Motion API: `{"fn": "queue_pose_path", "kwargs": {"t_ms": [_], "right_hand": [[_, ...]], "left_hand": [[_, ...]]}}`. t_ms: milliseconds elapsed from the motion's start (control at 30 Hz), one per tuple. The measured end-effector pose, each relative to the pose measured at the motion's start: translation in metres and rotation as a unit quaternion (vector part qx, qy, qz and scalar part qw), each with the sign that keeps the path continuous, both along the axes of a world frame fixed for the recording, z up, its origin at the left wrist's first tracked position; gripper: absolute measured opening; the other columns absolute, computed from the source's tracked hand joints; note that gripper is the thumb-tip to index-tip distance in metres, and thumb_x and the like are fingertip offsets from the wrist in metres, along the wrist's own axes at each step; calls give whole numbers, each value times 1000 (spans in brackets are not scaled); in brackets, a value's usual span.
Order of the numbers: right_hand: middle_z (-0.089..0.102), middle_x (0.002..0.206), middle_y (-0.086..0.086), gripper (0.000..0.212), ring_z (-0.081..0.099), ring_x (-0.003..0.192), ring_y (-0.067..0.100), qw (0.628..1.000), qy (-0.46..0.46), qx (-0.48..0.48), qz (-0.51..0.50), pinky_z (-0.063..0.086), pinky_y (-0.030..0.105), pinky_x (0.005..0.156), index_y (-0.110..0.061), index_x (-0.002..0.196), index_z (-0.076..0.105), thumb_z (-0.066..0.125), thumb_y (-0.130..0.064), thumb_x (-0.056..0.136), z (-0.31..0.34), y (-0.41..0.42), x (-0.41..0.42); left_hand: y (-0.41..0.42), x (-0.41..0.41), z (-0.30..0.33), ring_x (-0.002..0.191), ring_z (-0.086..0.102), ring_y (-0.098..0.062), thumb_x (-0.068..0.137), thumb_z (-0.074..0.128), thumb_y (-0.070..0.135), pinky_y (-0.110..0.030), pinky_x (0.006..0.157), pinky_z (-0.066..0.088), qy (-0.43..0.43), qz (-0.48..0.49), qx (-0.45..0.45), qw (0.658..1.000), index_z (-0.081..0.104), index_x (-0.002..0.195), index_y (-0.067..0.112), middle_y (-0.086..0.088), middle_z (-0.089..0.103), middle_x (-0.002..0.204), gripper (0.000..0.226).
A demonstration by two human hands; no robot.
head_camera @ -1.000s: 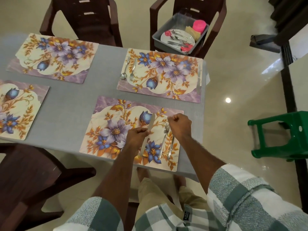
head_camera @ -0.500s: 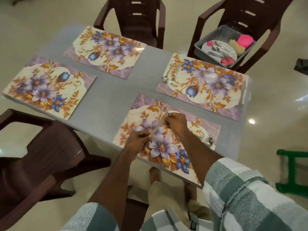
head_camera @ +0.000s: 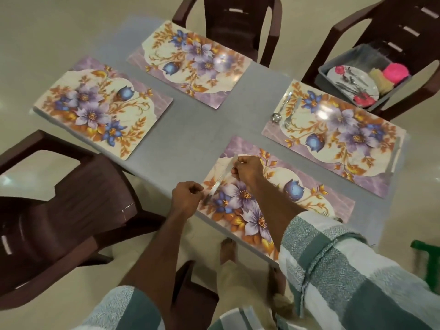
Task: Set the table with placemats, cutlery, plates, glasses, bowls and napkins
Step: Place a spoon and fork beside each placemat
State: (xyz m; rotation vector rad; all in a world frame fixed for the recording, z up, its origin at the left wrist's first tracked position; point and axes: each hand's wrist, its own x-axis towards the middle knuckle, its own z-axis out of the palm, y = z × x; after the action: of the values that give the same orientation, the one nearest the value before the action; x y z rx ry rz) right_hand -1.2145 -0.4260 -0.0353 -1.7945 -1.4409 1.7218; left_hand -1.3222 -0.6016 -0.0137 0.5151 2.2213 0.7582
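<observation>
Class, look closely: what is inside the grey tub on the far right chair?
The grey tub holds a floral plate with cutlery lying on it, yellowish folded items and something bright pink. Anything beneath them is hidden.

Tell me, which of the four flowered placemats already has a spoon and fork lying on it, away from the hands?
The far right placemat, beside the chair holding the grey tub. A spoon and fork lie along its left edge; the two left mats show none.

My view, looking down: both forearms bare to above the elbow. Right sleeve (head_camera: 338,265), rolled into a thick cuff, woven in broad green-and-white checks. Left sleeve (head_camera: 119,306), same checked cloth. Beige trousers (head_camera: 234,279) below. Bare feet (head_camera: 227,248) on the floor.
</observation>
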Motion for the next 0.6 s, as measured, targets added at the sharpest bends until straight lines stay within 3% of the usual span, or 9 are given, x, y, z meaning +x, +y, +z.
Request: {"fn": "queue_pose_path", "kwargs": {"t_ms": [133, 400, 500, 600], "right_hand": [[65, 64, 9, 18, 66, 57, 24, 1000, 3, -2, -11, 60, 43, 67, -9, 77, 65, 70, 3, 90, -4, 1, -14], [72, 73, 12, 27, 74, 65, 28, 997, -69, 42, -20, 63, 48, 71, -15, 67, 64, 74, 0, 87, -11, 5, -23], [74, 72, 4, 14, 73, 67, 22, 988, -126, 87, 13, 63, 44, 76, -15, 74, 71, 80, -15, 84, -19, 8, -22], [74, 92, 3, 15, 70, 83, 21, 971, -173, 150, 70, 60, 39, 82, -16, 91, 71, 82, -23, 83, -11, 4, -17]], "left_hand": [[4, -10, -4, 80, 67, -11, 84, 82, 20, -18, 65, 48, 1, -10, 2, 1000, 75, 102, 10, -1, 74, 94, 22], [10, -20, -3, 79, 65, -10, 87, 79, 19, -19, 64, 49, -4, -23, -7, 1000, 74, 104, 8, -1, 70, 94, 20], [12, -23, -3, 82, 66, -13, 87, 79, 17, -24, 71, 53, -2, -30, 1, 1000, 74, 102, 7, -3, 71, 95, 19], [13, -25, -5, 88, 68, -17, 88, 78, 19, -32, 79, 59, -11, -31, 1, 999, 73, 101, 7, -3, 72, 96, 18]]}}
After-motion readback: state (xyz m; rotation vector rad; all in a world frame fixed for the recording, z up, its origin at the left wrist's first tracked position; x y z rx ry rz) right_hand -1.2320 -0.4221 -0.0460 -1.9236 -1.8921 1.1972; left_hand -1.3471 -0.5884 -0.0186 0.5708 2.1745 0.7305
